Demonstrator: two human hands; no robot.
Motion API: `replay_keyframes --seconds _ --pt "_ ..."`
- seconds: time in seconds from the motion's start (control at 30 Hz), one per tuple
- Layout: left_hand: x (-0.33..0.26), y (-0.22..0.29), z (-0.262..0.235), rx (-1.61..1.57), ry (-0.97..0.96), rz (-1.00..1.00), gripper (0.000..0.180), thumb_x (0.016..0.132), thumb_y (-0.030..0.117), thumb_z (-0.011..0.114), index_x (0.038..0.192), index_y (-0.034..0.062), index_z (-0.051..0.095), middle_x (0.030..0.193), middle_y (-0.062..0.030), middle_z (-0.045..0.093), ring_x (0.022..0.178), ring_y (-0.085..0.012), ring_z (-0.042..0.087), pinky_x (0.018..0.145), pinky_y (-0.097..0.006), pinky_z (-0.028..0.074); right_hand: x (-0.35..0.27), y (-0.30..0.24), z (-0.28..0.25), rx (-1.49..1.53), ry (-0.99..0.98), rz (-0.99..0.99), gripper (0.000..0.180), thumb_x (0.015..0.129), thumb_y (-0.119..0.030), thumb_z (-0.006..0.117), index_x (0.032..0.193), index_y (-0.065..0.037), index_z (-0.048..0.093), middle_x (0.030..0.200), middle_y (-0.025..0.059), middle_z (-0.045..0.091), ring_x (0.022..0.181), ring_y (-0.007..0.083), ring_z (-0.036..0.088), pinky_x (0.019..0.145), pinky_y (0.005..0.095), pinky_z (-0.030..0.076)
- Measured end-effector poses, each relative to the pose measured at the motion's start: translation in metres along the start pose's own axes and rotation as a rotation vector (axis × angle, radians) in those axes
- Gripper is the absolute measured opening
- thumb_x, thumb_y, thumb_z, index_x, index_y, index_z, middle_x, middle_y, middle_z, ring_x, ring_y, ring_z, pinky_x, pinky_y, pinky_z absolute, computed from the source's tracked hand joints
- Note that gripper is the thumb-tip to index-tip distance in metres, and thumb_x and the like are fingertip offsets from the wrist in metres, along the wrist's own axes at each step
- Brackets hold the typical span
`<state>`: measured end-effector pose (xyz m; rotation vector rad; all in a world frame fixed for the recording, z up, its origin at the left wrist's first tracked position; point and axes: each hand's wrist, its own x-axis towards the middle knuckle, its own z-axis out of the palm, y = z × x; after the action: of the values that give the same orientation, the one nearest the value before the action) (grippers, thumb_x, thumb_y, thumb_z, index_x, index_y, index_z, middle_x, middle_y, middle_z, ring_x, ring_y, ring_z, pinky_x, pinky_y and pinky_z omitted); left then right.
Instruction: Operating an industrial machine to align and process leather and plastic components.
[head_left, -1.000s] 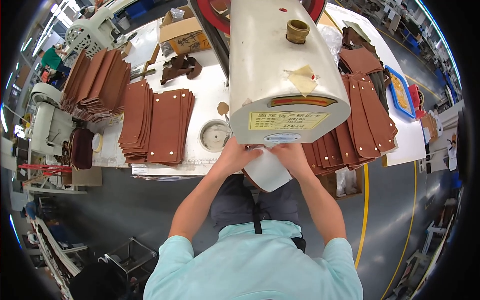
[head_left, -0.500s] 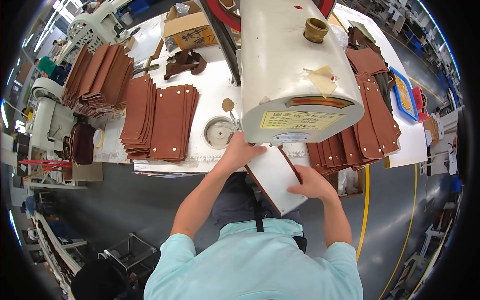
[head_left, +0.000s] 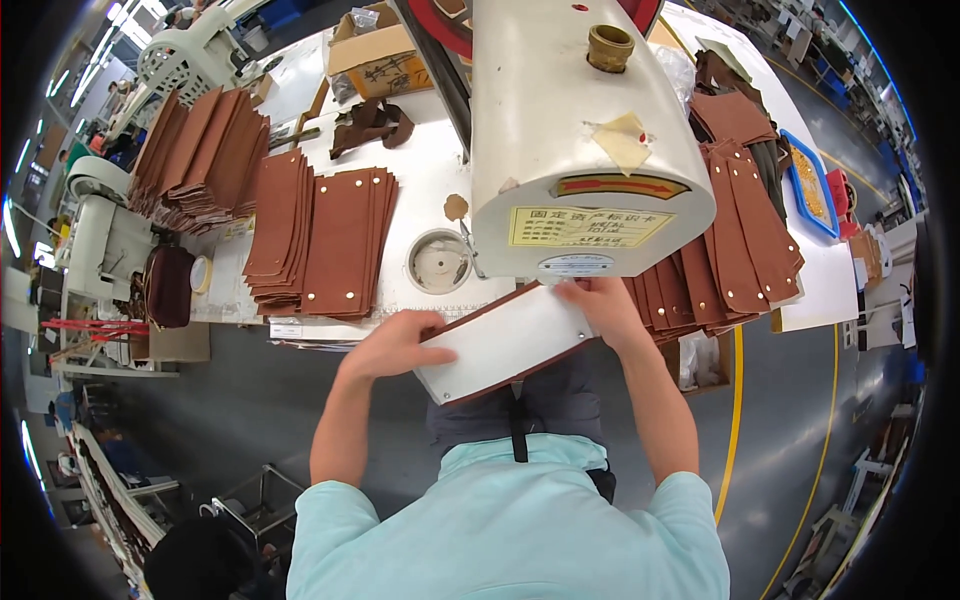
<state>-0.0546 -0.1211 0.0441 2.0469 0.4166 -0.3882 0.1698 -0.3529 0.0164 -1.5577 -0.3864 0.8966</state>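
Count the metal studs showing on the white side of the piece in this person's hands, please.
2: the left stud at a near corner, by the left hand, and the right stud along the near edge, by the right hand. Others may be hidden.

Two hands (head_left: pixel 395 345); one white-backed panel (head_left: pixel 510 350); one machine head (head_left: pixel 575 125); one brass cup (head_left: pixel 610 48). Left: two near brown stacks (head_left: pixel 338 240). Right: one blue tray (head_left: pixel 809 186) on tabletop (head_left: pixel 822 292).

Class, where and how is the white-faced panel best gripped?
Probably near both short ends of the panel, from left and right: it is long, flat and slants crosswise, with the left hand and right hand near those ends.
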Motion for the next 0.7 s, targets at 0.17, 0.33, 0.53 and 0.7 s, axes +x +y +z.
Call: replay_keyframes --seconds 0.17,0.33,0.53,0.7 --pt "0.050 0.052 0.030 -0.282 0.148 0.084 0.038 0.083 0.018 0.075 0.118 0.0042 0.070 0.086 -0.0078 0.069 0.074 -0.0151 0.060 0.070 -0.032 0.050 0.016 0.001 0.013 -0.058 -0.002 -0.059 0.030 0.084 0.001 0.075 0.113 0.001 0.068 0.113 0.0076 0.069 0.099 0.0159 0.064 0.084 0.0290 0.052" --pt "0.088 0.052 0.046 -0.308 0.181 0.106 0.041 0.084 0.013 0.072 0.125 0.0105 0.070 0.085 -0.0065 0.068 0.075 -0.0153 0.060 0.071 -0.032 0.050 0.014 -0.004 0.011 -0.187 -0.005 -0.145 0.038 0.082 0.006 0.072 0.118 0.005 0.064 0.110 0.0107 0.069 0.098 0.0184 0.065 0.083 0.0324 0.054" --pt "0.100 0.043 0.054 -0.288 0.279 0.201 0.027 0.081 0.011 0.074 0.106 0.0015 0.071 0.078 -0.0069 0.065 0.071 -0.0167 0.059 0.069 -0.032 0.049 0.005 -0.009 -0.008 -0.084 -0.041 0.074 0.040 0.080 0.001 0.075 0.118 0.004 0.063 0.109 0.0108 0.068 0.096 0.0192 0.065 0.077 0.0319 0.054" --pt "0.099 0.046 0.057 -0.319 0.318 0.150 0.024 0.079 0.011 0.075 0.098 -0.0032 0.069 0.075 -0.0061 0.062 0.070 -0.0162 0.057 0.068 -0.032 0.048 -0.021 -0.012 -0.025 -0.150 -0.103 0.238 0.033 0.082 -0.004 0.076 0.111 0.005 0.064 0.099 0.0105 0.070 0.087 0.0174 0.070 0.072 0.0303 0.059"
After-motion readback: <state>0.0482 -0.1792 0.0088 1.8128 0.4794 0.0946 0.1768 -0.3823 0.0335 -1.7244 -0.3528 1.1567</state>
